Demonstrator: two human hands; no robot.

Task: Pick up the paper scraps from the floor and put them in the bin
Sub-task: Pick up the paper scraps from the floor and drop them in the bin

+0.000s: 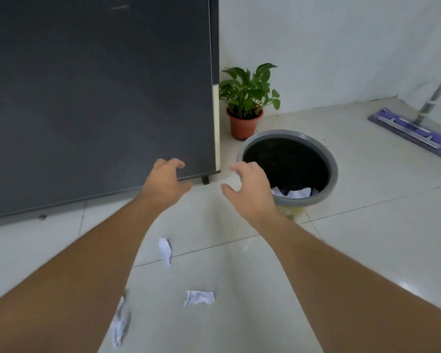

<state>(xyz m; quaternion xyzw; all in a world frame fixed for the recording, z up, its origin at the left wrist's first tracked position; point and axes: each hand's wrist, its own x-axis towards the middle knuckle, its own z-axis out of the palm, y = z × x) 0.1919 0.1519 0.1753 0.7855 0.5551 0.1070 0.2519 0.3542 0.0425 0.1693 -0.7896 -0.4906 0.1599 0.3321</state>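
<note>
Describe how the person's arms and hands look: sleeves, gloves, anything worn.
Both forearms are bare as far as the frame shows, with no sleeves visible. The left hand and right hand are ungloved. No watch, bracelet or ring shows on either wrist or on the visible fingers.

Two bare forearms reach forward from the frame's 7 and 5 o'clock corners, converging toward centre. The left hand point(166, 178) and right hand point(250, 187) hang palms down, fingers loosely curled and spread, both empty and near each other.
</note>
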